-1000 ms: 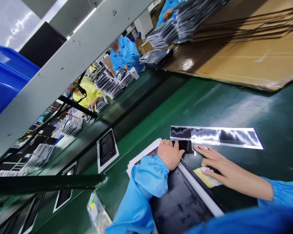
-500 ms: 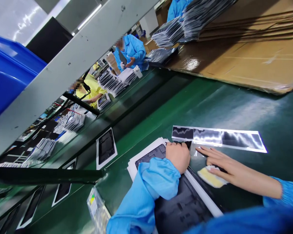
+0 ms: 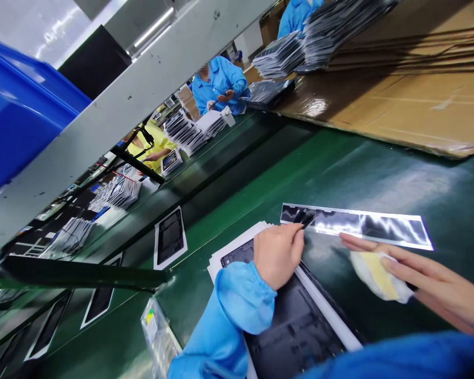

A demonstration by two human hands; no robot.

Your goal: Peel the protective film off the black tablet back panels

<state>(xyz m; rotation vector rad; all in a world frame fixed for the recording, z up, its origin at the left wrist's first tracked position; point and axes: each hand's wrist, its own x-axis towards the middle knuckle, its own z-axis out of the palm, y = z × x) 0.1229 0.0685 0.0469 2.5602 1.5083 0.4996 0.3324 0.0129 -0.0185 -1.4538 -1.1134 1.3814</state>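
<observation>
In the head view, which is the only view we have, we see 2 bare hands over a green tabletop (image 3: pixel 411 181). A shiny film strip (image 3: pixel 385 227) lies flat on it, short of the cardboard (image 3: pixel 422 113) that covers the far right corner. The strip's long axis runs roughly left to right, its right end angled a little toward the tabletop's near edge.

Our left hand (image 3: pixel 278 253) is at the strip's left end, narrow, thumb and fingers drawn together on what looks like a thin dark piece (image 3: pixel 308 217). That piece crosses in front of the strip's left end; blur hides whether the 2 touch. Our right hand (image 3: pixel 428 273) reaches in from the right with fingers nearly straight, thumb pressing a white and yellow pad (image 3: pixel 373 273) against them. Its fingertips come to the strip's near long edge, around the middle; we cannot tell if they touch it.

So the strip lies just beyond both hands, and the left is nearer to the dark piece. Below our left wrist, toward the tabletop's near edge, we see a black panel (image 3: pixel 300 331); white sheets (image 3: pixel 237 242) with another panel lie left of that hand. A clear bag (image 3: pixel 158 337) rests farther left, and 1 white-bordered panel (image 3: pixel 169 239) lies beyond it.
</observation>
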